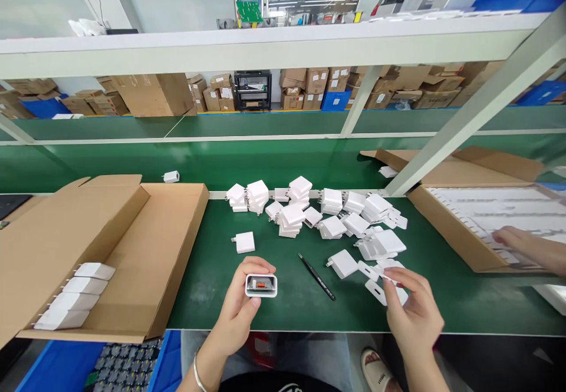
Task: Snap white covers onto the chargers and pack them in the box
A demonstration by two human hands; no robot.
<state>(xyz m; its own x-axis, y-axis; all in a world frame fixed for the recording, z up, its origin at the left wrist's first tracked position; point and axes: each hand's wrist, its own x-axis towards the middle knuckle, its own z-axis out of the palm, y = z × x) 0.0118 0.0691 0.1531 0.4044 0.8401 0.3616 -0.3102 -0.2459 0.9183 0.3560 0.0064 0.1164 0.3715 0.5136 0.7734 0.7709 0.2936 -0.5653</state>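
My left hand point(241, 297) is closed around a white charger housing point(273, 286), whose open end faces me and shows a grey inside with an orange part. My right hand point(413, 306) pinches at a small heap of flat white end caps point(375, 291) at the front right; its fingertips partly hide the cap between them. On the green bench between my hands lie black tweezers point(316, 277). A single white charger point(244, 242) lies behind my left hand, and several more white chargers point(292, 215) stand in loose stacks farther back.
At the left is an open cardboard box point(177, 262) with a short row of white chargers. Another cardboard box point(455, 233) at the right holds rows of white pieces, and another person's hand point(522, 244) reaches into it. A slanted white post point(464, 109) rises behind the bench.
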